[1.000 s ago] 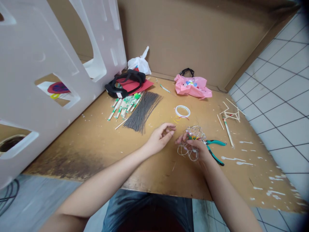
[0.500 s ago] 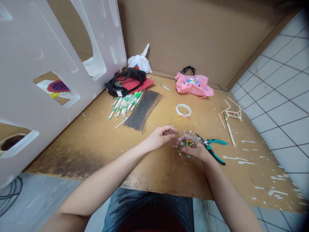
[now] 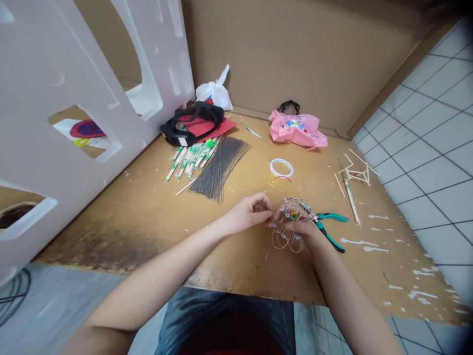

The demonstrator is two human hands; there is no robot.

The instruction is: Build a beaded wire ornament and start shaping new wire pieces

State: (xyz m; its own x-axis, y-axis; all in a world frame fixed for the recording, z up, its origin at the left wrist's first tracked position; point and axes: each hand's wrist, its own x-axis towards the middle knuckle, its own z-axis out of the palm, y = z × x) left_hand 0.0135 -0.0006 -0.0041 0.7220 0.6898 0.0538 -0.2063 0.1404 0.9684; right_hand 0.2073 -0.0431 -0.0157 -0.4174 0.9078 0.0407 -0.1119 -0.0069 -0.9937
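Observation:
A round tangle of thin silvery wire [image 3: 287, 240] with clear beads, and yellow, red and green strands inside, surrounds the fingers of my right hand [image 3: 303, 228]. That hand is closed on it, and loops of wire droop below. My left hand [image 3: 254, 213] meets the left side of the tangle, thumb and forefinger pinched together close to the right fingertips. What the pinch holds is too small to make out. Just right of the tangle lie teal-handled pliers [image 3: 332, 217], their jaws partly hidden behind the wire and my right hand.
A bundle of dark wires [image 3: 219, 170] lies beside wrapped chopsticks [image 3: 190, 160] and a black headset-like band [image 3: 172, 135]. Farther back are a tape roll [image 3: 291, 169] and a pink bag [image 3: 275, 130]. A small stick frame [image 3: 358, 173] stands right; a white plastic panel [image 3: 148, 49] rises left.
The wire tangle has turned and shifted slightly right in my right hand. My left hand has moved in, its fingers closing to a pinch against the tangle.

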